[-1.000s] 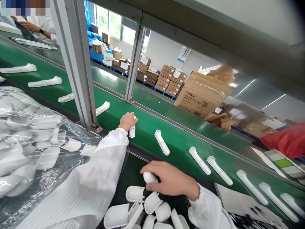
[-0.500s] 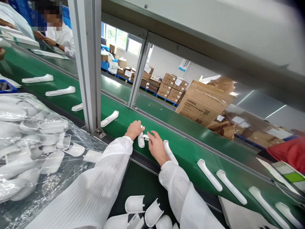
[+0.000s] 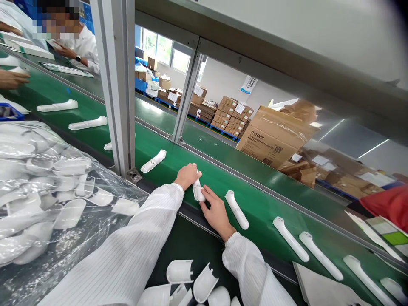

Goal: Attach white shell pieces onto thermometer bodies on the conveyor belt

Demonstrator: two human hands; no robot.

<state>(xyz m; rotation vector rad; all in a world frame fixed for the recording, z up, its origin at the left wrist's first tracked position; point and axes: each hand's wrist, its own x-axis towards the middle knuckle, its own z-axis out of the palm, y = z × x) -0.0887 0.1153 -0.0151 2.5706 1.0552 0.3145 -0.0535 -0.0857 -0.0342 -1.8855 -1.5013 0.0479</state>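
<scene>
We see our hands meet on the near edge of the long green conveyor belt (image 3: 255, 204), which runs from ten o'clock to four o'clock. The grey aluminium frame post (image 3: 116, 85) stands close at ten o'clock of our hands; bare belt lies open at twelve o'clock. Our left hand (image 3: 188, 175) curls around the upper end of the small white plastic handle-shaped housing (image 3: 198, 192), and our right hand (image 3: 216, 210) presses its fingertips on the lower end, fingers narrow. The housing is short, smooth and rounded, lying flat on the belt. Just beside it at three o'clock lies a longer white plastic thermometer body (image 3: 236, 209). At six o'clock sit loose white plastic shell covers (image 3: 191, 280).
</scene>
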